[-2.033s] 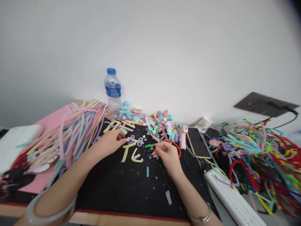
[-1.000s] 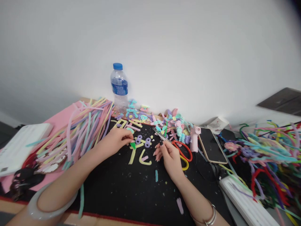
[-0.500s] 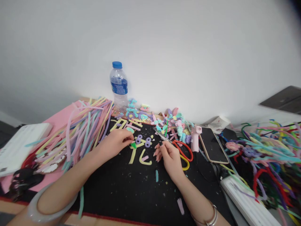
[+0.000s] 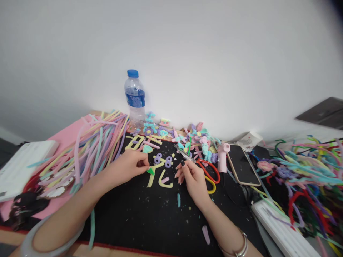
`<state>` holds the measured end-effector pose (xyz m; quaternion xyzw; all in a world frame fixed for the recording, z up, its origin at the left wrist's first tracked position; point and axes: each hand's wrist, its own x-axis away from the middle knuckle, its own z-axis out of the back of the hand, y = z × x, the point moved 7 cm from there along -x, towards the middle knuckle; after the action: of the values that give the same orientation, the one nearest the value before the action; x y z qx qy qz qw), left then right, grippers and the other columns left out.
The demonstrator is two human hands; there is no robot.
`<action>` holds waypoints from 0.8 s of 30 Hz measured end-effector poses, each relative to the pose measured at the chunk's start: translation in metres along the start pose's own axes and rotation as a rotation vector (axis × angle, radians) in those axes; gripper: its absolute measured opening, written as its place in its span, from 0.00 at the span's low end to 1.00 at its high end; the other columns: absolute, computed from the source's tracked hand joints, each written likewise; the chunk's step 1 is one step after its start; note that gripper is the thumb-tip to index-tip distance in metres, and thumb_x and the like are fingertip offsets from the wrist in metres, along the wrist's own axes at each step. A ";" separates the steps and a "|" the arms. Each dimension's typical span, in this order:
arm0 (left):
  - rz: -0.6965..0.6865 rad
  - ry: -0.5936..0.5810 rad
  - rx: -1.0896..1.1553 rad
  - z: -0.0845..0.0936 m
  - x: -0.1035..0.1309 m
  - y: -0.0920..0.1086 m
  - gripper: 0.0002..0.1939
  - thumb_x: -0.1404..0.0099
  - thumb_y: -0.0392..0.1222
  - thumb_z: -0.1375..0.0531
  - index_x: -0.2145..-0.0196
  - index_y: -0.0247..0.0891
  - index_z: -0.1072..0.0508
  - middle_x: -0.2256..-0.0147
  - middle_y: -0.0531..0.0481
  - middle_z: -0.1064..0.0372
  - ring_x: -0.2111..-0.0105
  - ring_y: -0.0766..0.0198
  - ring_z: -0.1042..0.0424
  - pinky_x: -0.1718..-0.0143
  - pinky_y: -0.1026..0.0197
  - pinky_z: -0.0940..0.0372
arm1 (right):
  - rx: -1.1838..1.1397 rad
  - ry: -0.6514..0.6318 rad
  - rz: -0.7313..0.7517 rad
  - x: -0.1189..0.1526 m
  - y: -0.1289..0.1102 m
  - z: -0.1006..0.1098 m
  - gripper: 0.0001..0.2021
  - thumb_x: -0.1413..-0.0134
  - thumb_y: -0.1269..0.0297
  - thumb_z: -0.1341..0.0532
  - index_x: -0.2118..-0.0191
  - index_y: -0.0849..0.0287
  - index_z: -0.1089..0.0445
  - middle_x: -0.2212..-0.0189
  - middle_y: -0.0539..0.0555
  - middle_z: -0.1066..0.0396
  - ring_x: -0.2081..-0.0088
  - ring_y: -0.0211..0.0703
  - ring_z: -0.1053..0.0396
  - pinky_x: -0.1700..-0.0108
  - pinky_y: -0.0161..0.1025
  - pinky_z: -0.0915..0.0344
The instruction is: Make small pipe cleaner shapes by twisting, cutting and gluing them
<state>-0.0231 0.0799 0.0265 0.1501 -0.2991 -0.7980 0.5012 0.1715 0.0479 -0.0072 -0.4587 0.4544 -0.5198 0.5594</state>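
Observation:
My left hand [image 4: 130, 165] is closed in a pinch on a small green leaf-shaped piece [image 4: 150, 171], at the top of a yellow fuzzy strip [image 4: 150, 181]. My right hand [image 4: 192, 178] rests on the black mat, its fingers loosely curled and apart, with nothing visible in them. Beside it lie scissors with red and yellow handles [image 4: 208, 170]. Between the hands are a curved yellow piece [image 4: 166, 184], two purple figure-eight loops [image 4: 158, 158] and a short pink strip [image 4: 165, 180]. A pale green leaf shape [image 4: 147, 149] lies just beyond my left fingers.
A water bottle [image 4: 135, 96] stands by the wall. Bundled pastel pipe cleaners [image 4: 104, 139] lie left, with a white box [image 4: 25, 166]. Right are a pink handheld device [image 4: 223, 157], a phone [image 4: 243, 165], a white power strip [image 4: 284, 228] and tangled pipe cleaners [image 4: 308, 175].
My left hand has shifted slightly down and left, and the green piece has come lower with it, showing more. The right hand has stayed almost still.

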 end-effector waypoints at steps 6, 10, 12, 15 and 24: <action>-0.051 -0.011 -0.017 -0.004 0.000 0.000 0.09 0.42 0.40 0.45 0.79 0.38 0.32 0.78 0.53 0.34 0.77 0.66 0.34 0.75 0.66 0.43 | 0.007 0.002 0.002 0.001 -0.002 0.000 0.15 0.40 0.54 0.48 0.70 0.59 0.34 0.80 0.49 0.32 0.82 0.35 0.36 0.79 0.32 0.39; -0.061 -0.010 -0.018 -0.005 0.000 -0.001 0.09 0.43 0.39 0.45 0.79 0.38 0.32 0.78 0.53 0.34 0.77 0.66 0.35 0.75 0.65 0.43 | 0.011 -0.002 -0.003 0.001 -0.002 0.000 0.15 0.40 0.55 0.48 0.70 0.59 0.34 0.80 0.49 0.32 0.82 0.35 0.36 0.79 0.32 0.39; -0.057 -0.008 -0.011 -0.004 0.000 0.000 0.09 0.43 0.39 0.44 0.80 0.38 0.32 0.78 0.54 0.34 0.77 0.66 0.34 0.75 0.65 0.43 | 0.012 -0.006 -0.002 0.001 -0.002 0.000 0.14 0.40 0.55 0.48 0.70 0.59 0.34 0.80 0.49 0.32 0.82 0.35 0.36 0.79 0.32 0.39; -0.043 -0.008 0.024 -0.002 0.001 0.001 0.08 0.43 0.39 0.44 0.79 0.38 0.32 0.78 0.54 0.33 0.78 0.66 0.34 0.76 0.66 0.42 | 0.010 -0.011 0.002 0.000 -0.002 -0.001 0.14 0.40 0.56 0.48 0.70 0.59 0.34 0.80 0.49 0.32 0.82 0.35 0.36 0.79 0.32 0.39; -0.015 0.277 0.103 0.019 -0.001 -0.004 0.10 0.39 0.45 0.44 0.68 0.39 0.26 0.68 0.51 0.25 0.68 0.60 0.28 0.66 0.63 0.37 | 0.017 -0.003 0.007 0.002 -0.002 0.000 0.14 0.39 0.56 0.48 0.70 0.59 0.34 0.80 0.49 0.32 0.82 0.35 0.37 0.79 0.32 0.40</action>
<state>-0.0355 0.0886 0.0387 0.2866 -0.2666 -0.7569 0.5233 0.1713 0.0456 -0.0052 -0.4533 0.4507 -0.5209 0.5657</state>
